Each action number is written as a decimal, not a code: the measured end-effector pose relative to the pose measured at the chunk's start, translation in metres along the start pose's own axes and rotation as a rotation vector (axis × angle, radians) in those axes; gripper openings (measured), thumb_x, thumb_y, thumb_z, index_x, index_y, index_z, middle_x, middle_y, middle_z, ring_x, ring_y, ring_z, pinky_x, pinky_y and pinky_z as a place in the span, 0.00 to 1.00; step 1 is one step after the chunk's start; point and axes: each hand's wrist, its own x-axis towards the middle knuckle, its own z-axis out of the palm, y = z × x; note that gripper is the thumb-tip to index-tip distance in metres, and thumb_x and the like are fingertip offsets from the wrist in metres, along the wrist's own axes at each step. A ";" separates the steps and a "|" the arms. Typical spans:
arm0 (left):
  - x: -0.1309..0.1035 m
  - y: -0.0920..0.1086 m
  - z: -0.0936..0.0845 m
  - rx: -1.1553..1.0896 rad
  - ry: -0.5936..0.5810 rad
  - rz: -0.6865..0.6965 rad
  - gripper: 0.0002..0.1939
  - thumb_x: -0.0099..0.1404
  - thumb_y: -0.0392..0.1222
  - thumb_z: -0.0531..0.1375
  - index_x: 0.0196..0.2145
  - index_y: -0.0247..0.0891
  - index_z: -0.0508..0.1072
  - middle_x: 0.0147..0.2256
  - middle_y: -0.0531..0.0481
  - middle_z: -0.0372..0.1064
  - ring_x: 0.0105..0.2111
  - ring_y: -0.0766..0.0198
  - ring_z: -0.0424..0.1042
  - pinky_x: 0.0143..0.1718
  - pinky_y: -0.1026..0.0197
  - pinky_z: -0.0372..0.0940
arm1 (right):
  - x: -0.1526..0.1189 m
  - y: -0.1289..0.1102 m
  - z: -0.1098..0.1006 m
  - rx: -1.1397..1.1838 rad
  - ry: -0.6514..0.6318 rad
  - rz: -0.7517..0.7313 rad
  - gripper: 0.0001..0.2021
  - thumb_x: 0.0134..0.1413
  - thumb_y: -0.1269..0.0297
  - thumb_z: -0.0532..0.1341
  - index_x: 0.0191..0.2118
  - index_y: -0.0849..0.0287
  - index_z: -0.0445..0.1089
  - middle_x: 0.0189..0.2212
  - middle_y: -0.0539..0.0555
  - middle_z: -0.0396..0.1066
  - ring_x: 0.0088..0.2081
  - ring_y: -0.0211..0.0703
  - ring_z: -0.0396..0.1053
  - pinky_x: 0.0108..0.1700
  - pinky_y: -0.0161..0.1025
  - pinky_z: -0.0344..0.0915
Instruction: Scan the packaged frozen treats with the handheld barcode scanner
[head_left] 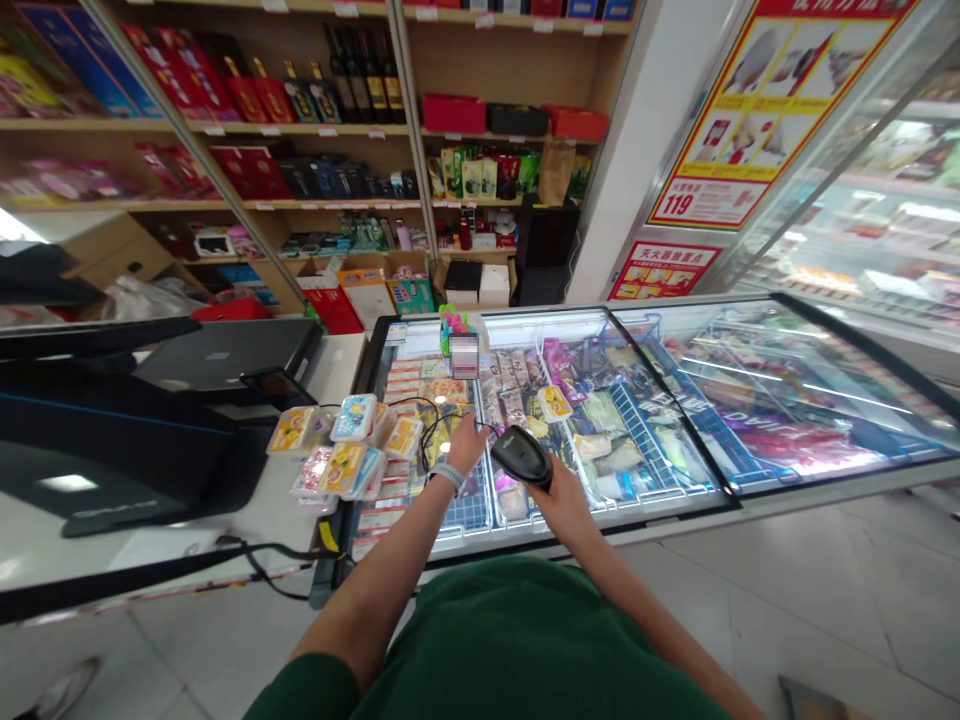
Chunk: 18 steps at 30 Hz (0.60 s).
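In my right hand [561,496] is a black barcode scanner [520,457], held above the freezer's glass top. Just left of it, my left hand [468,442], with a watch [447,472] on the wrist, has its fingers closed at the thin black cable [426,440]; its fingertips are partly hidden. A small yellow-and-white food tub [555,402] lies on the glass beyond the scanner. Several similar tubs are stacked to my left, among them an orange-lidded one [343,467] and a blue-lidded one [353,416].
Below me a chest freezer [660,512] holds bagged goods in wire baskets. A black checkout terminal [112,440] stands on the left counter. A small stand with a card [463,356] and colourful decoration is at the freezer's back edge. Behind are stocked shelves [300,128].
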 end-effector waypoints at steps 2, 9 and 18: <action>0.005 0.007 0.024 0.054 -0.088 0.103 0.20 0.51 0.35 0.67 0.43 0.38 0.71 0.58 0.37 0.62 0.63 0.50 0.53 0.62 0.52 0.51 | -0.002 0.004 -0.003 0.023 0.036 0.009 0.14 0.49 0.69 0.59 0.44 0.60 0.66 0.38 0.57 0.73 0.42 0.49 0.71 0.43 0.41 0.65; 0.026 0.026 0.112 0.264 -0.375 0.273 0.20 0.56 0.40 0.65 0.47 0.39 0.71 0.61 0.35 0.57 0.66 0.45 0.47 0.63 0.41 0.46 | -0.010 0.018 -0.017 0.029 0.173 0.112 0.14 0.49 0.66 0.59 0.44 0.59 0.67 0.37 0.57 0.74 0.40 0.49 0.72 0.42 0.42 0.66; 0.049 0.033 0.164 0.505 -0.569 0.428 0.33 0.56 0.41 0.65 0.59 0.40 0.62 0.65 0.36 0.48 0.68 0.43 0.35 0.64 0.34 0.32 | -0.019 0.026 -0.031 0.053 0.293 0.191 0.13 0.50 0.63 0.60 0.43 0.58 0.68 0.35 0.55 0.74 0.39 0.49 0.73 0.40 0.40 0.67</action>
